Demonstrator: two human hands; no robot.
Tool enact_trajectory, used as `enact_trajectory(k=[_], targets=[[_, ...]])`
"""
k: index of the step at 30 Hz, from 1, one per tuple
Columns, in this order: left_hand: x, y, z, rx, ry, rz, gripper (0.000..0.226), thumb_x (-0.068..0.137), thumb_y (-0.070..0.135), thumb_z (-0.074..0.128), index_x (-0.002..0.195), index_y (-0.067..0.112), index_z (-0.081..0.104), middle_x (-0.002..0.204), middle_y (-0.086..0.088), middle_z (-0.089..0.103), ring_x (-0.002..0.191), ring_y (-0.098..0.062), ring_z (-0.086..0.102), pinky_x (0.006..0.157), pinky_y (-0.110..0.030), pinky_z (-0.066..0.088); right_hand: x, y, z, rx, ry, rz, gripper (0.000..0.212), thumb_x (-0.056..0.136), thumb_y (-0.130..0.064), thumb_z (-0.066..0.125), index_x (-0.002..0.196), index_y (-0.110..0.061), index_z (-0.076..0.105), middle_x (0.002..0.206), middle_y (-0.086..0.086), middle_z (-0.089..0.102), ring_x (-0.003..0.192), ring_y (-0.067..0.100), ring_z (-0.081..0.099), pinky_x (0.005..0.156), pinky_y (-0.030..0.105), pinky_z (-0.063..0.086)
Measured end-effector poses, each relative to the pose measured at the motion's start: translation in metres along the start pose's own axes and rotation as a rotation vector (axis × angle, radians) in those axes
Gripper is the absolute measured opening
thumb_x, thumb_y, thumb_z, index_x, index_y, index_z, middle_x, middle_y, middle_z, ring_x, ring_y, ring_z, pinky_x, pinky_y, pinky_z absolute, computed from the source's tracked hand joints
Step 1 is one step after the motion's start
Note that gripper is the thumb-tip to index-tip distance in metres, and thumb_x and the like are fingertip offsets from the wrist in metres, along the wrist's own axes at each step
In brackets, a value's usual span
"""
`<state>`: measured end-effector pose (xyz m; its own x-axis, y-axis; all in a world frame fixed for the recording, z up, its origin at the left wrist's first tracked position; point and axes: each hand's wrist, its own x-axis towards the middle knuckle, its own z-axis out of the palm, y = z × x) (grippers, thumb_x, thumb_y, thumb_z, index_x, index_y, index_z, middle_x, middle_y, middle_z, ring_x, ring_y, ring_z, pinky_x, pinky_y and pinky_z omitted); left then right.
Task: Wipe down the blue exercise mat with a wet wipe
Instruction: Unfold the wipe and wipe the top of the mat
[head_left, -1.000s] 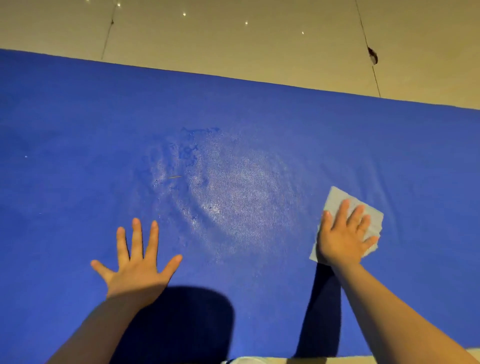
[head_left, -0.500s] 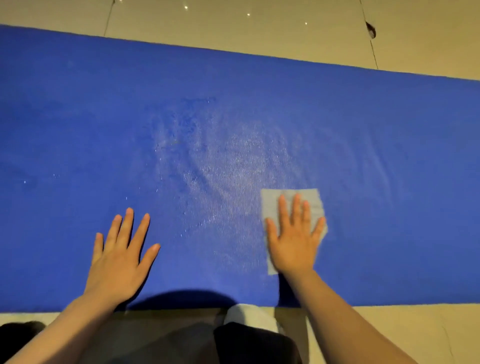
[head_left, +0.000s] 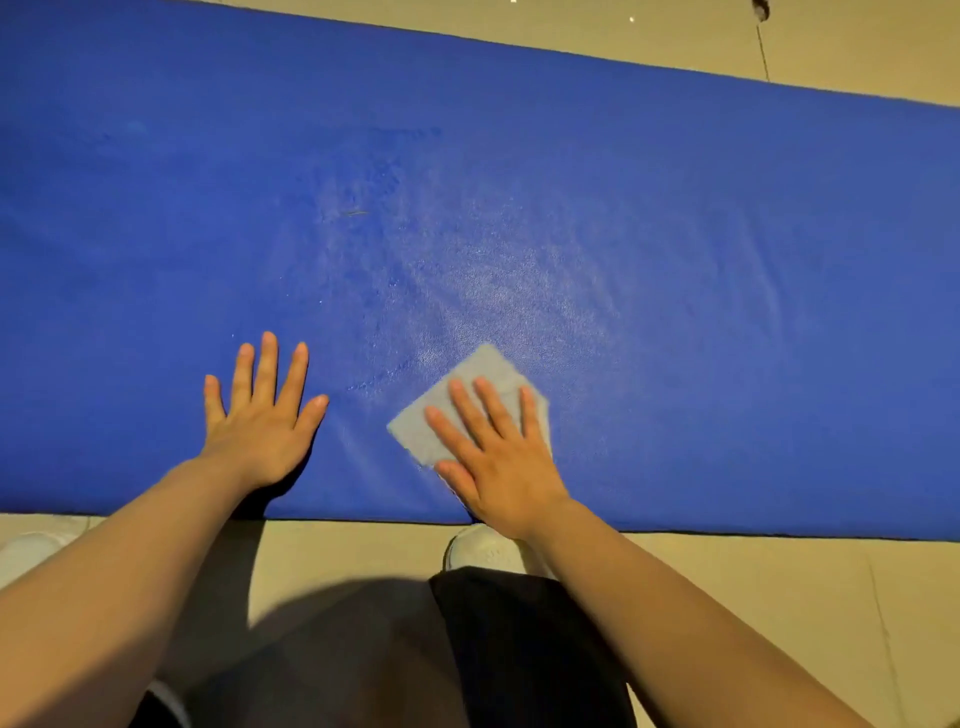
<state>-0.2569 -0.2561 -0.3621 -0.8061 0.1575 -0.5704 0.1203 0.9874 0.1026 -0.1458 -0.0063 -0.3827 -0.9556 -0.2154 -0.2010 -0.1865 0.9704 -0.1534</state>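
Observation:
The blue exercise mat lies across the tiled floor and fills most of the view. A wet, shiny patch spreads over its middle. My right hand lies flat with straight fingers on a pale grey wet wipe, pressing it onto the mat near the front edge. The wipe's near part is hidden under the palm. My left hand rests flat on the bare mat, fingers spread, a short way left of the wipe.
Beige floor tiles show in front of the mat and behind its far edge. My white shoe stands just before the mat's front edge, below my right wrist, with black trouser cloth beneath it.
My right hand slid the wipe leftward across the mat, from the right side toward the wet patch and nearer the front edge. The view tilted down; the left hand stayed flat.

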Motion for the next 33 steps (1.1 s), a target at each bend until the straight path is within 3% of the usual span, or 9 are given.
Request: enact_trajectory(k=[3,6,9,12,17,20,23,28,33], targets=[[0.001,0.000,0.000,0.000,-0.006,0.009,0.061,0.098,0.056,0.012,0.134,0.035,-0.033,0.142,0.011,-0.043,0.144,-0.019,-0.030,0.115,-0.050,-0.016,-0.010,0.027,-0.003,-0.032,-0.014,-0.138,0.058,0.101,-0.053,0.023,0.152,-0.028,0.030,0.160,0.000,0.026,0.148,0.026,0.020,0.116,0.054,0.010],[0.001,-0.003,0.003,-0.035,0.014,0.031,0.061,0.099,0.057,0.012,0.137,0.036,-0.031,0.143,0.012,-0.041,0.144,-0.017,-0.030,0.115,-0.049,-0.017,-0.045,0.062,-0.002,-0.018,0.002,0.056,0.060,0.102,-0.057,0.016,0.155,-0.030,0.021,0.163,-0.002,0.014,0.151,0.025,0.010,0.118,0.053,0.006],[-0.002,-0.010,0.007,-0.087,0.250,0.120,0.062,0.100,0.057,0.017,0.154,0.031,0.004,0.162,0.003,-0.007,0.151,-0.023,-0.003,0.118,-0.052,0.000,-0.059,0.059,-0.001,-0.016,0.014,0.122,0.061,0.103,-0.057,0.012,0.156,-0.028,0.020,0.164,0.003,0.012,0.151,0.030,0.009,0.116,0.058,0.006],[0.002,-0.024,0.006,-0.149,0.458,0.033,0.062,0.097,0.050,0.030,0.150,0.018,0.036,0.158,-0.012,0.028,0.146,-0.034,0.020,0.115,-0.057,0.016,-0.039,0.035,0.000,-0.037,0.012,-0.127,0.056,0.104,-0.052,0.015,0.154,-0.029,0.025,0.163,0.002,0.018,0.150,0.031,0.014,0.113,0.062,0.011],[0.024,-0.050,-0.003,-0.155,0.549,-0.144,0.052,0.103,0.041,0.040,0.150,0.021,0.034,0.159,-0.009,0.026,0.148,-0.029,0.014,0.112,-0.066,-0.002,0.033,-0.027,0.005,-0.028,0.053,-0.457,0.055,0.100,-0.052,0.032,0.150,-0.031,0.037,0.160,0.001,0.027,0.148,0.030,0.022,0.112,0.064,0.014],[0.029,-0.056,-0.002,-0.201,0.565,-0.241,0.054,0.102,0.041,0.038,0.151,0.020,0.031,0.160,-0.008,0.022,0.149,-0.027,0.011,0.111,-0.068,-0.002,0.062,-0.067,0.014,-0.073,0.054,-0.631,0.061,0.094,-0.051,0.053,0.150,-0.031,0.037,0.159,0.002,0.029,0.147,0.031,0.024,0.114,0.066,0.012],[0.031,-0.058,0.002,-0.206,0.573,-0.238,0.054,0.102,0.041,0.039,0.151,0.019,0.032,0.159,-0.008,0.023,0.149,-0.027,0.011,0.113,-0.065,0.002,0.075,-0.073,0.016,0.034,0.068,-0.683,0.058,0.095,-0.052,0.049,0.148,-0.030,0.040,0.158,0.000,0.032,0.146,0.028,0.026,0.117,0.061,0.010],[0.034,-0.062,0.008,-0.210,0.621,-0.233,0.058,0.097,0.047,0.031,0.148,0.019,0.038,0.157,-0.008,0.029,0.147,-0.027,0.018,0.113,-0.063,0.005,0.092,-0.029,0.003,0.037,0.130,-0.194,0.060,0.100,-0.058,0.019,0.149,-0.030,0.037,0.157,0.002,0.032,0.145,0.026,0.029,0.117,0.052,0.012],[0.038,-0.061,0.011,-0.198,0.679,-0.235,0.057,0.097,0.045,0.027,0.146,0.020,0.041,0.154,-0.009,0.034,0.146,-0.028,0.023,0.113,-0.063,0.009,0.094,0.031,-0.013,0.022,0.126,0.201,0.063,0.099,-0.058,0.021,0.154,-0.028,0.026,0.162,0.004,0.018,0.150,0.024,0.008,0.118,0.050,0.001]])
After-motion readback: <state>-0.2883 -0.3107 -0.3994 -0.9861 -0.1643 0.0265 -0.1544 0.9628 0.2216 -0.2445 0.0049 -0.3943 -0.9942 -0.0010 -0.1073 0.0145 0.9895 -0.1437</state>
